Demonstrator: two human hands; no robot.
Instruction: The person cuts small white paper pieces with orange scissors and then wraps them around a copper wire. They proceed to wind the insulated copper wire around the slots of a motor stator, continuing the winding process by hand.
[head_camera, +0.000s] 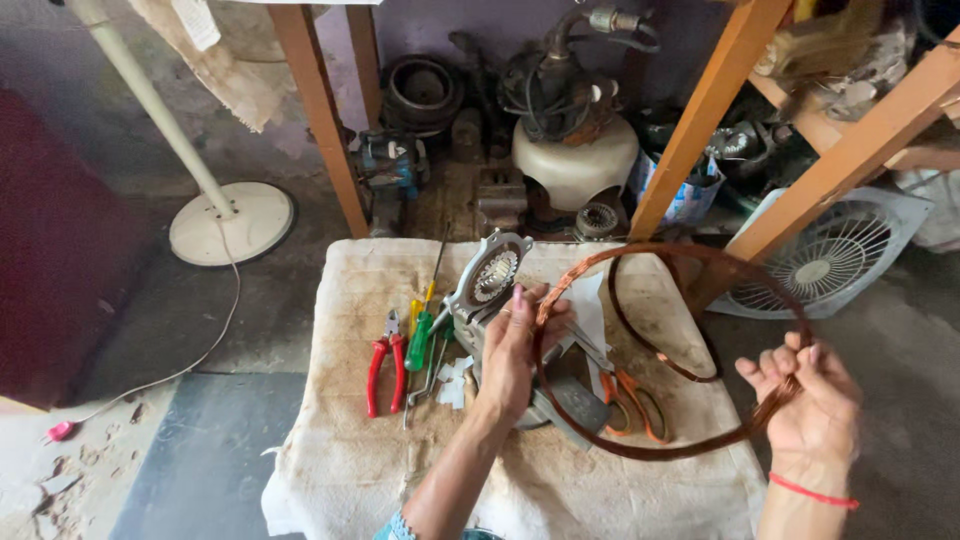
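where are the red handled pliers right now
In the head view the red-handled pliers lie on the cloth-covered table, left of the green screwdriver and the person's left hand.

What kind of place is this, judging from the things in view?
Probably a small motor or fan repair workshop: both hands hold a copper wire coil over a motor stator, with red-handled pliers alongside and old motors stored behind.

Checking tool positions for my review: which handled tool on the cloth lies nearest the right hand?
The orange-handled scissors, lying inside the copper wire coil that the right hand holds; the red pliers and green screwdriver lie beyond the left hand.
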